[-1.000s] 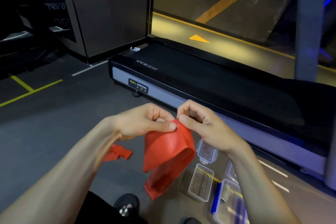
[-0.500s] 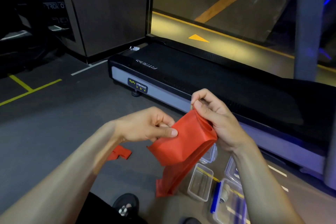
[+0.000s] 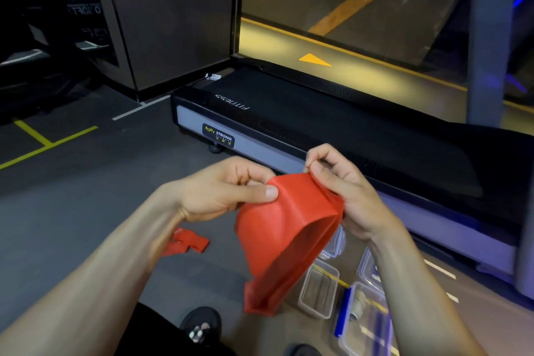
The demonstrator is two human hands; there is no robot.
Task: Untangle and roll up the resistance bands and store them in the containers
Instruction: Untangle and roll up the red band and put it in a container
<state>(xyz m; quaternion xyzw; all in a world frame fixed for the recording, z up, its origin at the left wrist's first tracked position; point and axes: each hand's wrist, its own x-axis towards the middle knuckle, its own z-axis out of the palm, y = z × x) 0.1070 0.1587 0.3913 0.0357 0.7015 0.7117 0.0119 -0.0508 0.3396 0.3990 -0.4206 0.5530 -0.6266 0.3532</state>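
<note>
My left hand (image 3: 231, 191) pinches the top edge of the red band (image 3: 283, 228) between thumb and curled fingers, and my right hand (image 3: 344, 193) pinches the same edge at about two o'clock from it, so the wide, smooth, matte rubbery loop hangs open between them. It droops toward six o'clock above the floor (image 3: 86, 211), where clear, hard plastic containers (image 3: 318, 292) sit at about four o'clock. A second band (image 3: 187, 244), folded flat, lies at about eight o'clock, beside my left forearm.
</note>
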